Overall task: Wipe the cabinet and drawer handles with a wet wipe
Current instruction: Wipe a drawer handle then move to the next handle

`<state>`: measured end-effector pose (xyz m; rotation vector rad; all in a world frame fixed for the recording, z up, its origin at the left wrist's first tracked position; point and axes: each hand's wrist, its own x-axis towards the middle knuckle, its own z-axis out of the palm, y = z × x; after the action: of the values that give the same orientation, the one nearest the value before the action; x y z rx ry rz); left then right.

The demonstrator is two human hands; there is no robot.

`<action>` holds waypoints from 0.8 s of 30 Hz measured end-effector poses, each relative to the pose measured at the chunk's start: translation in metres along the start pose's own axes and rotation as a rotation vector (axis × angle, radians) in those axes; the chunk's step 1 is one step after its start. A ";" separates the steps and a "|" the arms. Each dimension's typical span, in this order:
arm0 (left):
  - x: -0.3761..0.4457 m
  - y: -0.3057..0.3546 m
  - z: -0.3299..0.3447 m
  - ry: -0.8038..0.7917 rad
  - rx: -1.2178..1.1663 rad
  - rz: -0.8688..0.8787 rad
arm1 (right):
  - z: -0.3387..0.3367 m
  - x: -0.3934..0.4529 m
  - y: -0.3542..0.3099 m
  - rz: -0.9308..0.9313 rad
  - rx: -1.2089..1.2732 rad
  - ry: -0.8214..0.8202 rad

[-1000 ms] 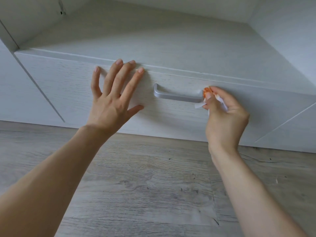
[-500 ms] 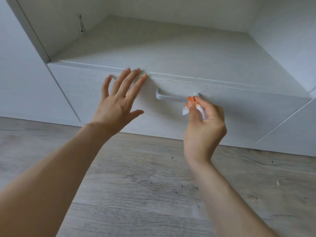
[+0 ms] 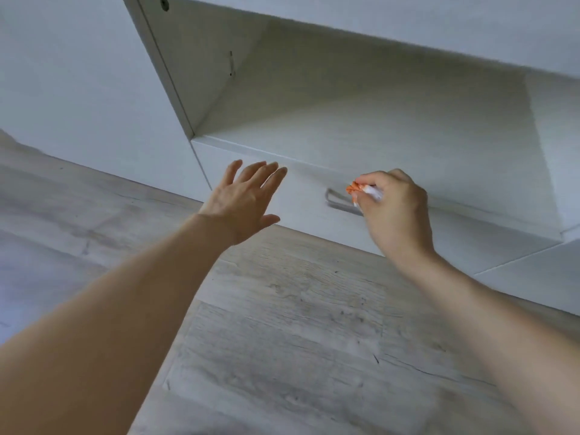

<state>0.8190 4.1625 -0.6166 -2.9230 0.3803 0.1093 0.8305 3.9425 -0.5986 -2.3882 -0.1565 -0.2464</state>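
Observation:
A silver bar handle (image 3: 337, 202) is fixed to the white drawer front (image 3: 301, 199) at floor level. My right hand (image 3: 395, 211) is closed around a crumpled wet wipe (image 3: 364, 191), white with an orange part, and covers the handle's right portion; only the left end of the handle shows. My left hand (image 3: 246, 200) is open with fingers spread, in front of the drawer front left of the handle; whether it touches the panel is unclear.
Above the drawer is an open white shelf compartment (image 3: 361, 120) with side walls. A white cabinet panel (image 3: 94, 105) stands to the left and another (image 3: 539, 277) to the right. Grey wood-look floor (image 3: 298, 340) lies below.
The view has pulled back and swung so the cabinet sits farther away and tilted. My right hand with the wipe slid left along the handle. My left hand eased back from the drawer front.

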 end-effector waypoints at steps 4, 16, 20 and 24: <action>-0.040 -0.023 -0.070 -0.128 0.000 -0.047 | -0.045 0.005 -0.071 -0.089 -0.053 -0.170; -0.160 -0.220 -0.371 -0.135 -0.111 -0.272 | -0.180 0.129 -0.427 -0.232 -0.126 -0.451; -0.197 -0.292 -0.438 -0.096 -0.036 -0.313 | -0.189 0.150 -0.522 -0.256 -0.110 -0.448; -0.213 -0.345 -0.478 -0.081 -0.002 -0.373 | -0.183 0.164 -0.592 -0.320 -0.066 -0.447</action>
<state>0.7261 4.4476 -0.0661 -2.9207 -0.1789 0.1725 0.8591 4.2601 -0.0429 -2.4417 -0.7512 0.1435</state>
